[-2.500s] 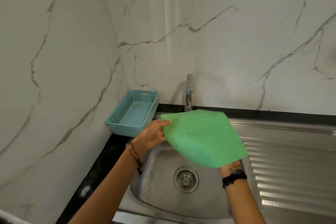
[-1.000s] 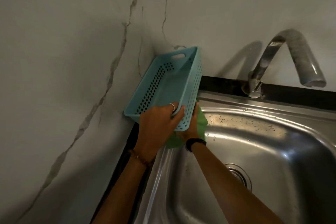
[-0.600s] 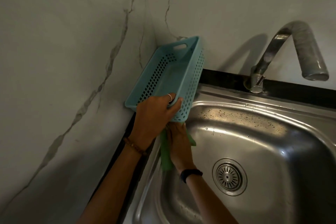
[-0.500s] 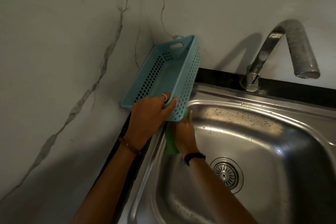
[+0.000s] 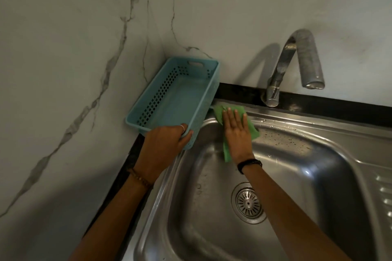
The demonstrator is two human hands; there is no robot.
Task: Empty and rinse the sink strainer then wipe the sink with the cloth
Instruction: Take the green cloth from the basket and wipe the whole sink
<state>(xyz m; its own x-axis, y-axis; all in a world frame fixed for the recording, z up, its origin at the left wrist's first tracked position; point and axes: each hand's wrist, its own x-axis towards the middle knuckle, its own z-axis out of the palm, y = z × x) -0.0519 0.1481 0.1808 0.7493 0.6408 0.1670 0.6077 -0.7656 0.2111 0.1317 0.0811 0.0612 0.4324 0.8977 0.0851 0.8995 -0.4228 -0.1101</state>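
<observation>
Two hands were at work over the sink corner. Farthest left stood the marble-veined wall (image 5: pixel 63 70), grey streaks running down it. Against it, in the corner, sat a pale blue basket (image 5: pixel 176 99) with perforated sides and a slot handle at its far end; I saw nothing inside it. The left hand (image 5: pixel 164 144) gripped the basket's near rim, fingers curled over the edge, a ring on one finger and a beaded bracelet on the wrist. Whether the basket rested fully on the dark counter (image 5: pixel 131 154) or was tipped up a little, I could not tell.

Just right of the basket, the right hand (image 5: pixel 236 131) lay flat with its fingers spread, pressing the green cloth (image 5: pixel 251 128) down on the back left rim of the steel sink (image 5: pixel 318 129). The cloth spilled out past the fingertips toward the basket and trailed under the wrist into the basin. A dark band circled that wrist.

Lower in the basin, the strainer (image 5: pixel 248 203) was seated in the drain, well apart from the cloth. Behind and to the right rose the curved tap (image 5: pixel 297 65), its spout hanging over the basin. At the far right edge the ridged draining board (image 5: pixel 385 195) began.
</observation>
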